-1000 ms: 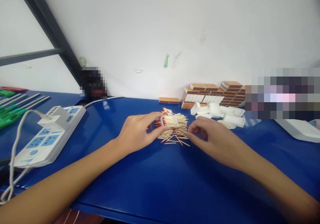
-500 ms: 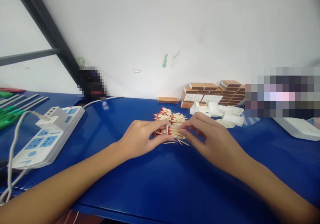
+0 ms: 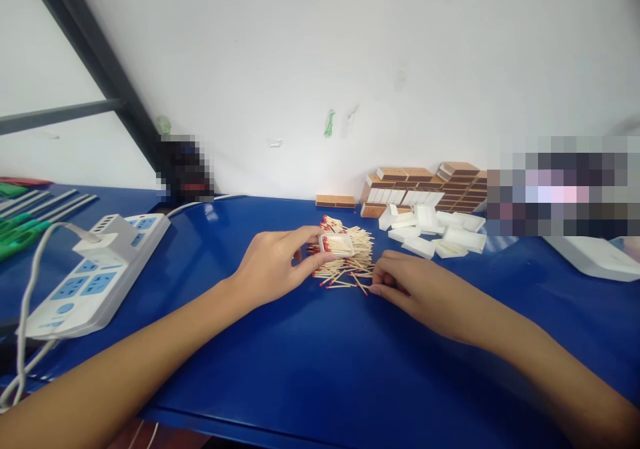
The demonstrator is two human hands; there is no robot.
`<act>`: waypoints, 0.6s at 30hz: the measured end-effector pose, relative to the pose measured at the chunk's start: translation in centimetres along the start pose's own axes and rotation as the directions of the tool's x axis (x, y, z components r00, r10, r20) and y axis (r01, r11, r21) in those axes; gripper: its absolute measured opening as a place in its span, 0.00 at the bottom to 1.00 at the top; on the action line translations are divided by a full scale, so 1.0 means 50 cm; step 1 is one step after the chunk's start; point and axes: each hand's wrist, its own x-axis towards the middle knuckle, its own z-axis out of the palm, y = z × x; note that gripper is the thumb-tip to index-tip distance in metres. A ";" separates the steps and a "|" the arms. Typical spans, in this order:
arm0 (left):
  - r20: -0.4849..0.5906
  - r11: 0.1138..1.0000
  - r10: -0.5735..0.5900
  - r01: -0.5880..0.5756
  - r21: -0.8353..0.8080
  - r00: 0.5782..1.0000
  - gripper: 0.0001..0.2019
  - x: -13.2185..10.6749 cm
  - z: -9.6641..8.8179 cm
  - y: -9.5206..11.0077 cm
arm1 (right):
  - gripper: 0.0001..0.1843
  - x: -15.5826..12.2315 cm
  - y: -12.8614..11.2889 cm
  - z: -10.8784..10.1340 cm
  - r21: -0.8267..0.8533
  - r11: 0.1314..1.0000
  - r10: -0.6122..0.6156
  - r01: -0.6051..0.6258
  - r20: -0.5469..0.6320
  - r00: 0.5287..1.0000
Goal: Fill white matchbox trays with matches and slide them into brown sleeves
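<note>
At the near right edge of the match pile (image 3: 361,259), the right hand (image 3: 415,290) curls its fingers; whether they grasp anything, I cannot tell. Farther left, over the pile, the left hand (image 3: 275,263) grips a match-filled white tray (image 3: 347,239), best kept level.

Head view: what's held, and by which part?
Left hand holds the tray near its left end, thumb on the near side. Right hand: fingers at the match pile; can't tell if holding one.

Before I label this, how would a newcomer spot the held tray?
On the blue table, find the match pile. Over it, the left hand grips a small white tray; unlike the loose trays nearby, it is held, with matches inside.
</note>
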 end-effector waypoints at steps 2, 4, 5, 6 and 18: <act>0.024 1.000 0.021 -0.022 0.020 0.999 0.18 -0.001 0.003 -0.003 | 0.10 -0.003 0.010 -0.013 -0.030 1.000 0.007 -0.008 -0.038 0.999; 0.033 0.998 0.049 -0.050 0.035 0.998 0.20 -0.003 0.006 -0.002 | 0.10 -0.003 0.015 -0.025 -0.075 0.997 0.006 -0.018 -0.152 0.988; 0.032 0.997 0.062 -0.063 0.042 0.998 0.20 -0.004 0.008 0.000 | 0.10 -0.001 0.014 -0.028 -0.092 0.996 -0.004 -0.018 -0.229 0.973; 0.030 0.996 0.075 -0.076 0.048 0.997 0.20 -0.005 0.009 0.003 | 0.10 0.002 0.009 -0.029 -0.102 0.995 -0.024 -0.008 -0.303 0.953; 0.046 0.997 0.022 -0.018 -0.081 0.999 0.20 -0.005 0.007 0.022 | 0.06 0.009 -0.052 0.009 -0.029 0.984 -0.168 0.174 -0.457 0.873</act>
